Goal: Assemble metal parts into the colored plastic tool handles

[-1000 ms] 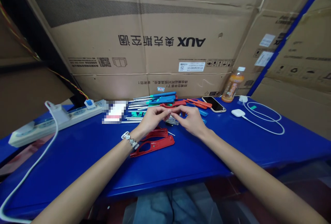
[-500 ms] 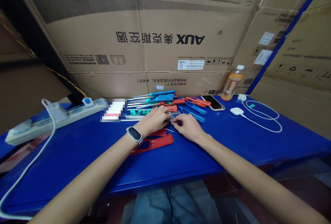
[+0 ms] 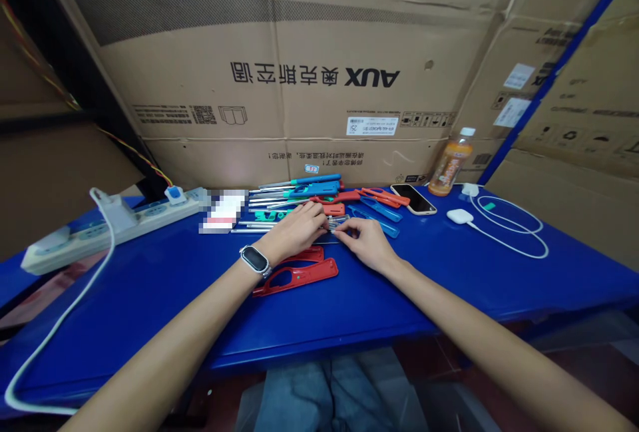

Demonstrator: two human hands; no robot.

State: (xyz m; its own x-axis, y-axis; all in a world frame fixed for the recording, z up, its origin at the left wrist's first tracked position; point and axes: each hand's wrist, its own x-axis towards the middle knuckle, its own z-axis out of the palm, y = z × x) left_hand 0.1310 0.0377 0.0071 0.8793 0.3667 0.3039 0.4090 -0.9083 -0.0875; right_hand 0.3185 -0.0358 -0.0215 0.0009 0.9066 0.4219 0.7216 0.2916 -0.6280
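Observation:
My left hand (image 3: 304, 222) has its fingers bent and pressed together over small clear and metallic parts (image 3: 335, 221) in the middle of the table. From the other side my right hand (image 3: 368, 240) pinches thumb to fingertips at the same spot. What sits in either pinch is too small to make out. A thin wire (image 3: 327, 243) shows just below the fingertips. Nearer to me lies a red lighter handle half (image 3: 304, 277), its hollow side up. Behind it a second red handle half (image 3: 310, 255) is partly covered by my left hand.
Long lighters with blue handles (image 3: 315, 188), metal tubes (image 3: 254, 224), green parts (image 3: 265, 216), orange handle pieces (image 3: 387, 196) and blue shells (image 3: 382, 219) lie behind my hands. A phone (image 3: 414, 199), bottle (image 3: 450, 164), white charging case (image 3: 459, 217) and power strip (image 3: 150, 216) stand around.
My right hand's thumb and fingertips have come closer together, beside the left fingertips. The thin wire has shifted and lies flatter. The whole view has moved slightly.

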